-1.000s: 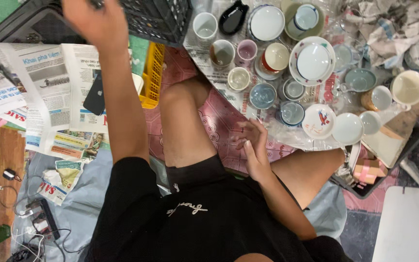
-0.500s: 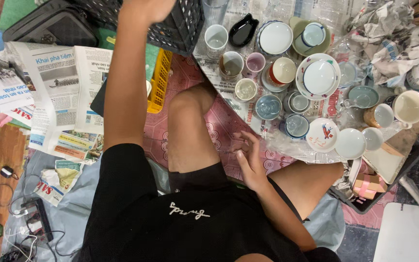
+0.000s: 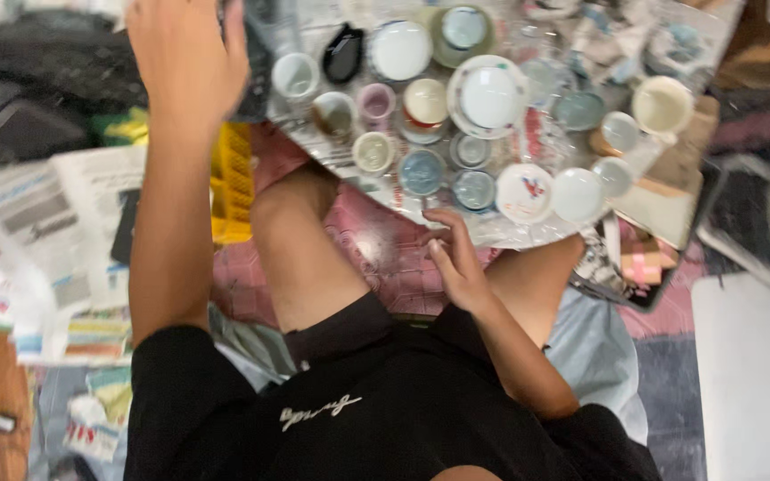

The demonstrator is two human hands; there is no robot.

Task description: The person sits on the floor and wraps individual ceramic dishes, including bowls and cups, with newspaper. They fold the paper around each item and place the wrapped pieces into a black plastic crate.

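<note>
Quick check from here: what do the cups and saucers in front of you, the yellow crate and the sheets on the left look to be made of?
Cups and saucers: likely glazed ceramic, smooth with a soft shine, in white, pink and blue-grey. Yellow crate: looks like moulded plastic, with a slatted wall, matte. Sheets: newspaper, thin printed paper lying flat and creased. The picture is blurred, so finishes are uncertain.

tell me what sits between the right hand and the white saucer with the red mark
In the head view, nothing stands between the right hand and the white saucer with the red mark; only the clear plastic sheet under the dishes lies there.
</note>
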